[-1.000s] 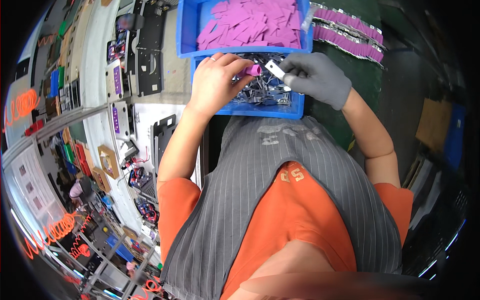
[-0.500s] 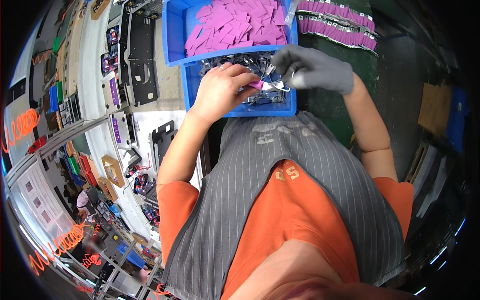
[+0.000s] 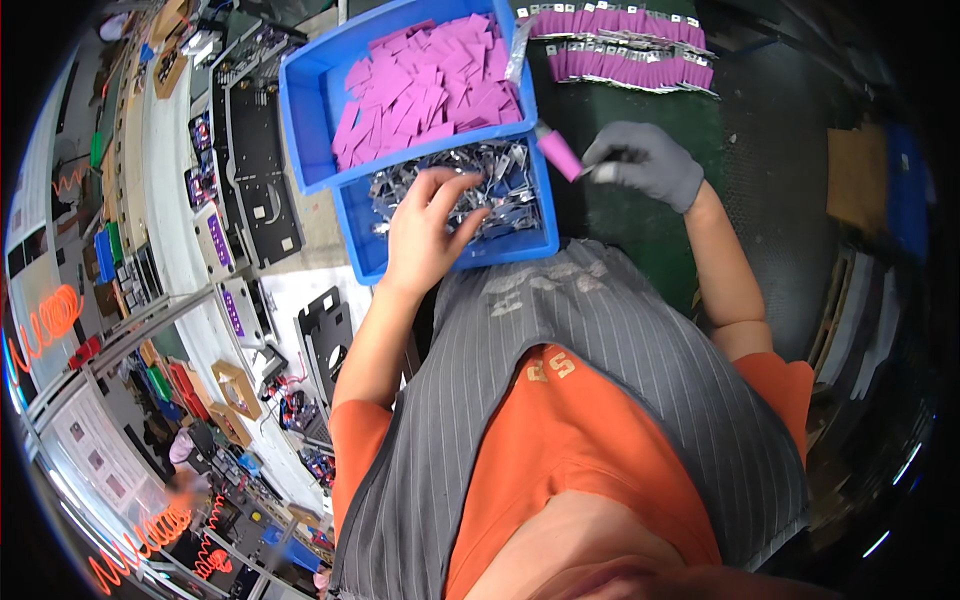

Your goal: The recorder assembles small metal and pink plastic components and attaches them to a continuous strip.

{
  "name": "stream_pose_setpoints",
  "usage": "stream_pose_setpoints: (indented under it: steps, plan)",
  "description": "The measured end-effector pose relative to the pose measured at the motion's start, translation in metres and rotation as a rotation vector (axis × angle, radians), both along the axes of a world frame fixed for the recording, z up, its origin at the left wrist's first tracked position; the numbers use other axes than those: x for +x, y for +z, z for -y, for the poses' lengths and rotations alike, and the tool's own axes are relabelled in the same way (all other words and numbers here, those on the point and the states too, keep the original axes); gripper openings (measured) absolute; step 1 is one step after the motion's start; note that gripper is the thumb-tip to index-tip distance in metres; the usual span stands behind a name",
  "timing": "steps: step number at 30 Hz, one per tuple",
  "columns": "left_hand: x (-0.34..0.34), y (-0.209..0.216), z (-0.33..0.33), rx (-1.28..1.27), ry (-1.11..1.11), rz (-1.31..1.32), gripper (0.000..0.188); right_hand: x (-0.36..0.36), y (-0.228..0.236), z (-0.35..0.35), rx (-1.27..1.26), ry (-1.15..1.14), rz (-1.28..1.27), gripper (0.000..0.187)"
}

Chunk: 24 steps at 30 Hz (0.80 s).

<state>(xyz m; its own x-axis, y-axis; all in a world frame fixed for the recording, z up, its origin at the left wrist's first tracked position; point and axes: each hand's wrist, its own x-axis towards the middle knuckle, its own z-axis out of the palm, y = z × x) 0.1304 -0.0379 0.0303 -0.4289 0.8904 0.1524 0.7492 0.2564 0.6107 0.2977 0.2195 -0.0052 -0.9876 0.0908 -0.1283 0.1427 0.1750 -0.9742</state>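
My left hand (image 3: 428,235) is bare, with its fingers curved apart and nothing between them. It hovers over a blue bin (image 3: 366,262) of shiny metal clips (image 3: 510,185). To the right of that bin, my right hand (image 3: 648,165), in a grey glove, pinches the end of a purple-sleeved metal clip (image 3: 560,156). The piece tilts up and left from the fingertips. Behind the clips, a larger blue bin (image 3: 312,130) holds a heap of flat purple pieces (image 3: 430,85).
Two rows of purple-sleeved clips (image 3: 630,68) lie on the green surface (image 3: 660,240) at the far right. A clear plastic bag (image 3: 518,52) hangs over the purple bin's rim. On the left stand a bench with black panels (image 3: 262,165) and a small wooden box (image 3: 236,388).
My left hand has let go of the purple-and-metal piece and opened. My right hand has carried it rightward, out past the bin's edge. The whole view has shifted slightly.
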Motion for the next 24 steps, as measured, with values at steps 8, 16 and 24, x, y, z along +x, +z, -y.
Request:
stream_pose_setpoints:
  steps: [8,16,24]
  plan:
    - [0.028,-0.040,0.008,-0.242,-0.099,0.227,0.019,-0.056,-0.121,-0.028,1.106,-0.393,-0.027,0.018]
    - [0.028,-0.047,0.023,-0.278,-0.001,0.255,0.019,-0.099,-0.137,-0.021,1.268,-0.448,0.024,0.041]
    - [0.025,-0.045,0.025,-0.239,-0.079,0.200,0.016,-0.109,-0.144,-0.037,1.301,-0.363,0.176,0.034]
